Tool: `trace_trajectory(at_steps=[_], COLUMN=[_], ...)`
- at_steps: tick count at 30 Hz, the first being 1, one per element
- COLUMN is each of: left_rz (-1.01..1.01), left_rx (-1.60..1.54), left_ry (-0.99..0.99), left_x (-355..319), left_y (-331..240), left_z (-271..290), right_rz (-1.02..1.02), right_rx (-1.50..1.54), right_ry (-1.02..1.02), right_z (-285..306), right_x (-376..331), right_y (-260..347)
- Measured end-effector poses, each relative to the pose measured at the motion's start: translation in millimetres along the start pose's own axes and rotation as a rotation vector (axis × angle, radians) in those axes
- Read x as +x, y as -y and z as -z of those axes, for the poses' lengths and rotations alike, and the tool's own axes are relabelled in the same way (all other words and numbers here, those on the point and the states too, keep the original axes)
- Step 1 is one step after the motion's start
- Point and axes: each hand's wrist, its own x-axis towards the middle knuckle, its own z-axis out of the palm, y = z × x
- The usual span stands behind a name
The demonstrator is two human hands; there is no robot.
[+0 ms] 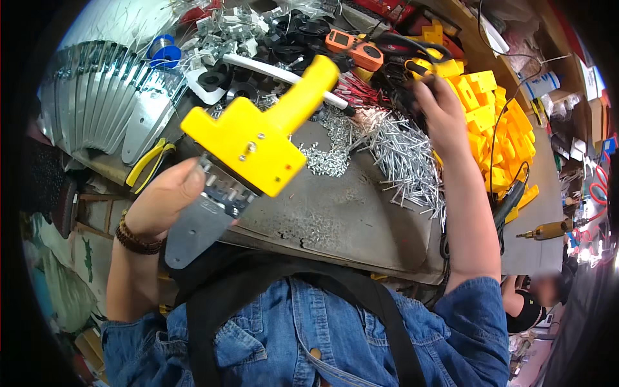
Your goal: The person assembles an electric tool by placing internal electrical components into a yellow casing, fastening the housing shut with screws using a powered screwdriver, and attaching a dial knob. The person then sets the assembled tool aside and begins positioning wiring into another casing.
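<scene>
My left hand (169, 197) is closed on a yellow-handled metal-plate tool (251, 145), raised above the near left of the workbench. Its yellow plastic housing and grip point up and right; its flat grey metal plate hangs down past my fingers, with wiring parts showing where the two meet. At the back right, my right hand (443, 113) reaches in between a heap of yellow plastic handle parts (500, 126) and a pile of long silver screws (406, 158). Its fingers are curled among dark items, and what they hold cannot be made out.
Metal plates (97, 97) stand in a row at the left, near yellow-handled pliers (149, 164). A blue wire spool (163, 53), an orange multimeter (354, 49) and small screws (325, 160) lie on the workbench (348, 222). Black cable runs at the right; another person (525, 303) sits beyond.
</scene>
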Motion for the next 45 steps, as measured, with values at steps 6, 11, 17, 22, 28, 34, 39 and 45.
trace_trajectory(at_steps=[6, 11, 17, 22, 28, 34, 39, 45], left_rz=[-0.317, -0.491, -0.461, -0.48, -0.506, -0.417, -0.571, -0.544], left_rx=[0.714, 1.004, 1.168, 1.27, 1.319, 1.085, 1.094, 1.383], left_ry=[-0.412, -0.428, -0.529, -0.556, -0.605, -0.443, -0.511, -0.66], left_x=[-3.7, 7.3, 15.0, 18.6, 16.7, 21.9, 34.5, 21.8], left_y=[2.4, 1.7, 2.0, 4.9, 10.3, -2.1, 14.6, 11.8], left_z=[8.2, -12.3, -42.3, -53.8, -60.3, -43.9, -3.3, -30.0], right_rz=[0.221, 0.237, 0.09, 0.139, 0.213, 0.146, 0.237, 0.182], right_rx=[-0.393, -0.487, -0.248, -0.2, -0.523, -0.348, -0.481, -0.507], right_ry=[-0.06, -0.198, -0.225, -0.258, -0.195, -0.229, -0.201, -0.216], right_z=[-62.8, -44.3, -52.3, -49.3, -49.6, -42.4, -44.8, -52.5], right_x=[110.6, 154.6, 160.6, 156.1, 160.6, 165.0, 171.1, 161.5], right_y=[-37.2, -78.8, -80.6, -90.3, -76.8, -96.5, -99.0, -80.2])
